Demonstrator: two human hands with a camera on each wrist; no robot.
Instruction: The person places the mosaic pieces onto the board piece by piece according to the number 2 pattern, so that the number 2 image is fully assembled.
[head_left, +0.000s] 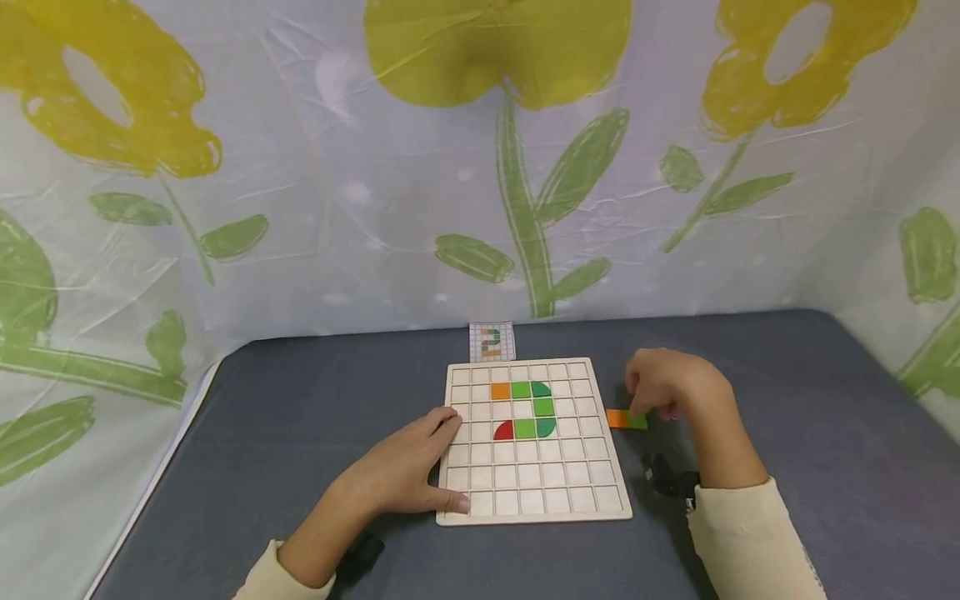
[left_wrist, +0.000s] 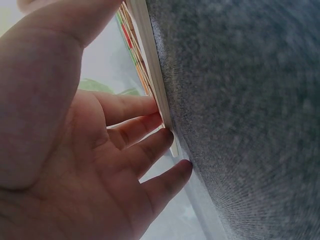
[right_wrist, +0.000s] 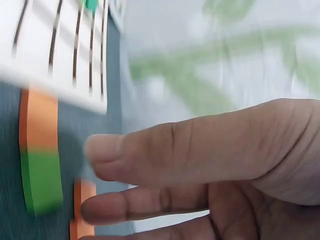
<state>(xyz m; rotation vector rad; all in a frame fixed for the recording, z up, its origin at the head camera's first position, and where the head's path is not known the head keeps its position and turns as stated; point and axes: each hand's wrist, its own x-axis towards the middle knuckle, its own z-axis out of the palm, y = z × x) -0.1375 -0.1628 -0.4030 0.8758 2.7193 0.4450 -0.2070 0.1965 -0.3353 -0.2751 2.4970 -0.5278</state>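
My left hand (head_left: 408,467) rests at the left side of a pale wooden grid board (head_left: 540,500), thumb on its near left corner. In the left wrist view, the extended fingers (left_wrist: 160,192) meet the board's edge (left_wrist: 159,85). To the right of the board, my right hand (head_left: 678,383) hovers close over an orange tile (head_left: 616,418) and a green tile (head_left: 637,421). The right wrist view shows thumb and fingers apart, nothing between them, and another orange tile (right_wrist: 80,227) beside the fingertips. Set in the grid, several orange, green and red tiles (head_left: 523,428) make a curved shape.
A small pattern card (head_left: 492,342) with a coloured figure lies behind the board. Dark grey cloth covers the table (head_left: 330,392). A white curtain (head_left: 337,208) printed with yellow flowers rises at the back and sides.
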